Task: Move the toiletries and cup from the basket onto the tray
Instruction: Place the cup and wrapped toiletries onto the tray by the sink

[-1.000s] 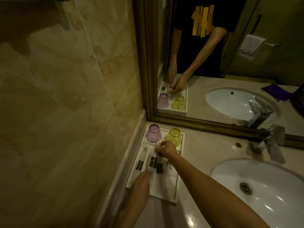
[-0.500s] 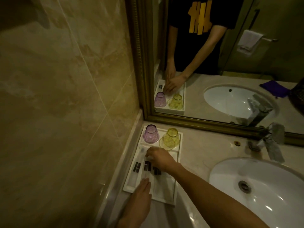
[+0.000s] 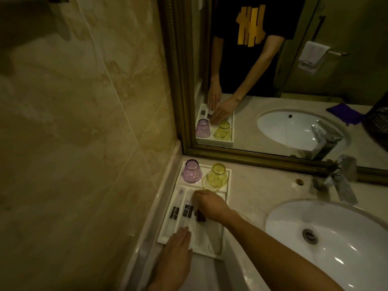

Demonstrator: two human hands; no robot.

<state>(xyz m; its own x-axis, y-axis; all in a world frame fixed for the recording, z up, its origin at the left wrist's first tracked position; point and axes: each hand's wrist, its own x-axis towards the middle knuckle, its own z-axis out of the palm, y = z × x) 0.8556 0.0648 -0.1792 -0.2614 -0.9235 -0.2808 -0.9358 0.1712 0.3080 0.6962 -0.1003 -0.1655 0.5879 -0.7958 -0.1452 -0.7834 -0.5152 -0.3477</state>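
Observation:
A white tray [image 3: 228,181] lies on the counter in the corner by the wall and mirror. At its far end stand a purple cup [image 3: 192,171] and a yellow cup [image 3: 216,175], both upside down. Several white toiletry packets [image 3: 178,208] with dark labels lie side by side on the tray's near part. My right hand [image 3: 210,204] rests flat on the packets, fingers spread toward the left. Flat on the tray's near edge lies my left hand [image 3: 176,255], its fingertips touching the packets. Only in the mirror, at the far right, does the dark basket [image 3: 378,122] show.
A white sink basin [image 3: 340,238] takes up the counter to the right, with a chrome faucet [image 3: 340,177] behind it. The marble wall is close on the left and the gold-framed mirror [image 3: 180,80] stands behind the tray. A purple cloth [image 3: 344,112] shows in the mirror.
My right hand has lowered from a raised pinch near the yellow cup onto the packets and flattened. My left hand has stayed at the tray's near edge.

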